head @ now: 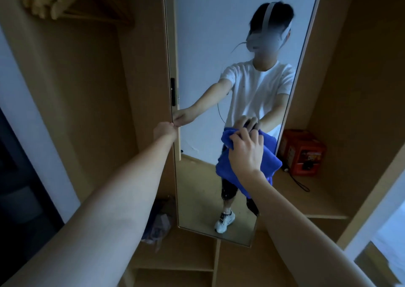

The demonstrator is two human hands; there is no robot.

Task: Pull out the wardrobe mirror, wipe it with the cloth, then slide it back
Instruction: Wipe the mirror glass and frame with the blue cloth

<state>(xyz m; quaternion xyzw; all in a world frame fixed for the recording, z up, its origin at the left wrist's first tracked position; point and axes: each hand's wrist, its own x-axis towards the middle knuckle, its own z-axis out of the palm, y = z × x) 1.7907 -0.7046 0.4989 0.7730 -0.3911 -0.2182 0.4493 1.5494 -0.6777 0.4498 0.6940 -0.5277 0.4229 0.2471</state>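
So the mirror (pixel 219 89) is out of the wardrobe (pixel 87 89), standing tall and narrow between the two wooden compartments. The left hand (pixel 165 129) is pinching its left edge about halfway up, fingers curled around the thin frame. The right hand (pixel 246 149) has a blue cloth (pixel 225 163) bunched under it, fingers gripping the fabric and pressing it against the glass near the right edge, roughly at mid height.

My take on handling: a long glass panel like this is probably stiff but fragile, and a bit wobbly on its slide, so holding the side edge while wiping makes sense. I'd grab the frame, not the glass face, or you just add fingerprints. The cloth looks soft and floppy, so it needs bunching to give any pressure.

Looks like the wiping stage, with the upper and lower glass probably left to do. Over on the right shelf (pixel 317 199) sits an orange box (pixel 302 153) with a cord, and there's some crumpled stuff on the wardrobe floor at lower left.
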